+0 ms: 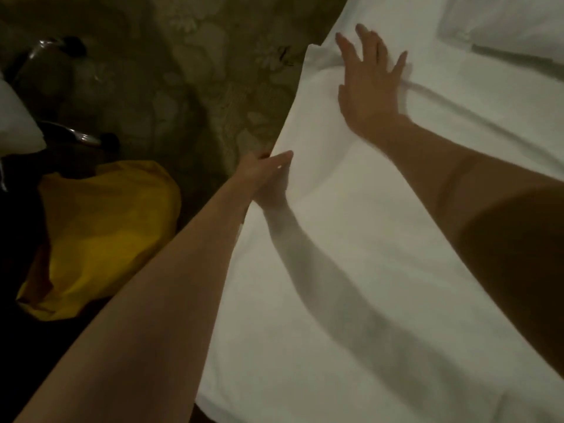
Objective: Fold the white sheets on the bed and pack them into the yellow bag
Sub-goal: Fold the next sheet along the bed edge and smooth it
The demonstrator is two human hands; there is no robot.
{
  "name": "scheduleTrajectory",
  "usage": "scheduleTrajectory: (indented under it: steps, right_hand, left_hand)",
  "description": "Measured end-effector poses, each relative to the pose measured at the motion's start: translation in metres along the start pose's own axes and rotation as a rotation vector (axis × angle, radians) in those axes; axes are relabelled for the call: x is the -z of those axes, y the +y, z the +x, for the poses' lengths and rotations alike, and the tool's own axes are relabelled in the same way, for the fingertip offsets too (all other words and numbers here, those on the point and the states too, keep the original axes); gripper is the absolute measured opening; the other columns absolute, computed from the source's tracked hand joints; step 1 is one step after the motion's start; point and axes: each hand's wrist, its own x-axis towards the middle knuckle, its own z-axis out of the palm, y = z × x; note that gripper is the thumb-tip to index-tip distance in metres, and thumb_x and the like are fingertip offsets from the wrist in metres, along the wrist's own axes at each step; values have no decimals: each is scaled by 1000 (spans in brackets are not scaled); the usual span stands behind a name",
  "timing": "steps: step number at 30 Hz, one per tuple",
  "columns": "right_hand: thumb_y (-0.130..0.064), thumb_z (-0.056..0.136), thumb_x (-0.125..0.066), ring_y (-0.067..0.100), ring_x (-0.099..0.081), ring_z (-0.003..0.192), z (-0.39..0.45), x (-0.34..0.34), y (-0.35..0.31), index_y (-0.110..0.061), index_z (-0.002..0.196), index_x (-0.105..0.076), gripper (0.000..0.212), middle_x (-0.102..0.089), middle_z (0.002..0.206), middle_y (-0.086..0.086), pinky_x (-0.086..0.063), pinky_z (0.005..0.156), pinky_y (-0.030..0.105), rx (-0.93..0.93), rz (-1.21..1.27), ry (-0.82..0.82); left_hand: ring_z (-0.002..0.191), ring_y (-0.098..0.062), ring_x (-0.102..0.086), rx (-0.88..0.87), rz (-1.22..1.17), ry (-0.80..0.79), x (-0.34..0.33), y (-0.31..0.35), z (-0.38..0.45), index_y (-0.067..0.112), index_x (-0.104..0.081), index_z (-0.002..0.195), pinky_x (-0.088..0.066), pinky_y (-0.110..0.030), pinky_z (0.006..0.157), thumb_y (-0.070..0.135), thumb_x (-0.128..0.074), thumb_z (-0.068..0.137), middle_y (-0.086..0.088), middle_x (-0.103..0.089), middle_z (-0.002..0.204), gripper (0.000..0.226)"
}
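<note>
White sheet [351, 239] lies spread over the bed, filling the right side of the view, w/ its left edge running diagonally from top centre down to the bottom. Right hand [367, 87] is flat on the sheet near the far corner, fingers spread & straight, palm down, pressing the fabric; a soft crease runs away from it toward the right. Left hand [265, 170] sits at the sheet's left edge, fingers closed on the hem (thumb side on top, fingertips tucked under, so grip detail is partly hidden). Both forearms are bare and reach in from the bottom. Pillow [512, 22] at top right, on the bed beyond the right hand. Yellow bag [103, 233] sits crumpled on the floor [171, 87] left of the bed, well apart from the sheet. Floor is a dim floral pattern. Dark objects at far left are too murky to tell.
</note>
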Motion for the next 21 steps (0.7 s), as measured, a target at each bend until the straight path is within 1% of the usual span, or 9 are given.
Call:
scheduleTrajectory:
  steps: [3,5,6,8,10,13,16,18,21]
  right_hand:
    - [-25,103,-35,28,-6,149,-33,-18,3,-27,151,-22,50,-8,161,7,-5,111,66,135,-92,-27]
    - [-37,100,-21,30,-9,148,-64,-28,6,-25,151,-26,53,-11,161,8,-8,108,69,170,-118,-83]
    - [-41,98,-15,31,-9,148,-78,-30,6,-25,151,-26,57,-11,161,8,-8,108,69,170,-128,-111]
    - [-47,96,-11,32,-6,148,-99,-31,4,-26,152,-23,61,-8,161,7,-8,108,69,159,-136,-157]
    - [-52,94,-8,34,-3,148,-116,-32,0,-28,153,-18,65,-3,162,5,-7,107,69,146,-146,-186]
    - [-57,90,-2,36,4,147,-140,-30,-11,-30,154,-9,69,4,162,2,-7,107,71,117,-162,-233]
    - [-59,93,-9,37,12,146,-171,-31,-28,-30,153,2,68,14,161,1,-5,106,71,116,-146,-296]
    - [-62,93,-11,39,16,145,-197,-31,-40,-28,153,8,71,19,160,1,-4,107,71,124,-149,-330]
    - [-64,93,-11,40,19,144,-241,-34,-60,-27,152,12,73,24,158,3,-4,108,70,147,-175,-380]
  left_hand:
    - [108,-24,-55,110,-13,-121,21,-27,-18,13,-54,121,-49,-32,89,46,-66,86,-3,-58,109,49]
    - [119,-27,-51,208,8,-225,35,-54,-31,12,-48,133,-46,-43,99,59,-67,76,-2,-54,127,75]
    - [122,-27,-49,247,15,-277,41,-69,-41,14,-45,137,-43,-44,102,62,-66,73,-1,-50,135,83]
    - [115,-21,-48,300,7,-320,50,-100,-56,15,-43,138,-41,-39,95,57,-63,76,-1,-48,135,77]
    - [109,-17,-45,346,13,-323,57,-125,-71,16,-44,135,-39,-38,90,53,-64,79,2,-48,127,70]
    - [110,-20,-49,325,37,-262,61,-144,-86,13,-51,125,-42,-39,91,49,-65,83,0,-52,126,57]
    - [107,-24,-56,268,141,-165,62,-154,-91,9,-58,117,-49,-39,91,49,-66,84,-8,-59,118,53]
    - [105,-24,-56,236,197,-134,62,-158,-99,7,-60,107,-47,-35,85,47,-66,85,-10,-59,112,46]
    - [114,-29,-53,241,257,-93,68,-178,-111,2,-59,113,-44,-41,93,47,-66,85,-15,-57,115,53]
